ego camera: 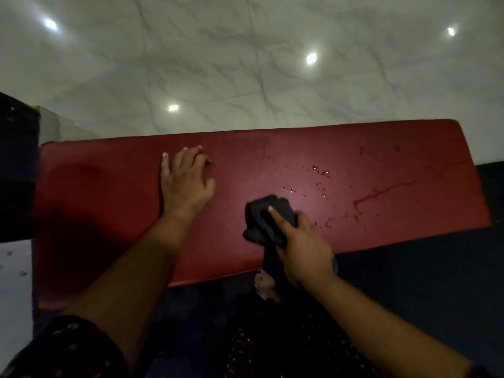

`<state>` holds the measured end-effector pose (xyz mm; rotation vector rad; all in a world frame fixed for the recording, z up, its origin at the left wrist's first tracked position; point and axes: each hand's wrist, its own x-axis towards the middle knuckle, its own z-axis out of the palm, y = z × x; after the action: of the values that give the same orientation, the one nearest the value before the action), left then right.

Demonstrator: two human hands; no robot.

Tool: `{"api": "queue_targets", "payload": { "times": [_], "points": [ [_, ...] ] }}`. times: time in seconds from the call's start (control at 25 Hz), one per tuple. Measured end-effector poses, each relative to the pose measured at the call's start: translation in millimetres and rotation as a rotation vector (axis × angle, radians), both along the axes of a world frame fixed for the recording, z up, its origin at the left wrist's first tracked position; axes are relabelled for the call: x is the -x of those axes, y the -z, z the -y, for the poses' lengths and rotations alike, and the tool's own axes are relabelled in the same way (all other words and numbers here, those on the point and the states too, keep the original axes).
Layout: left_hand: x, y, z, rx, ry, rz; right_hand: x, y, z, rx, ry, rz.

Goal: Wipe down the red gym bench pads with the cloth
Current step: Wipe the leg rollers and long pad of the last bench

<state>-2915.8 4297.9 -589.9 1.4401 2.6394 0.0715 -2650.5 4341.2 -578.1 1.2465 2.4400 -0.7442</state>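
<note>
At the near edge of the red bench pad (381,159), the right hand (302,249) curls its grip round the bunched dark cloth (261,222), pressing it down. Farther left, the left hand (185,181) rests flat on the pad, its grip slack and empty; droplets (319,173) lie to the right.

We are in a gym, or a room fitted out as one. What tells us so is the red bench pad (354,159): long and narrow, covered in a smooth vinyl-like skin with rounded corners, the sort that tops a weight bench. Under it and on our side of it lies dark floor matting (409,282), the kind laid beneath exercise equipment. Beyond the pad the floor turns to pale glossy tiles (218,64) with grey marble veining. Several bright spots of light (311,58) shine on them, so we take this to be an indoor, lamp-lit space. At the left edge stands a dark bulky object (16,173) that we cannot identify.
</note>
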Motion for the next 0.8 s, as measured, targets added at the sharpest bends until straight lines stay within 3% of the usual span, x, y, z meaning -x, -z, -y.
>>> {"api": "queue_targets", "payload": {
  "times": [0.24,0.4,0.56,0.8],
  "points": [
    [-25,22,-8,0.095,0.008,-0.059,107,12,-124,-0.183,-0.123,-0.043],
    [-26,23,-9,0.128,0.001,-0.077,130,12,-167,-0.091,-0.081,-0.024],
    [-25,22,-8,0.118,0.001,-0.072,105,11,-141,0.197,0.125,-0.098],
    [-28,21,-13,0.113,-0.015,-0.065,13,7,-32,0.177,0.05,0.073]
  ]
}}
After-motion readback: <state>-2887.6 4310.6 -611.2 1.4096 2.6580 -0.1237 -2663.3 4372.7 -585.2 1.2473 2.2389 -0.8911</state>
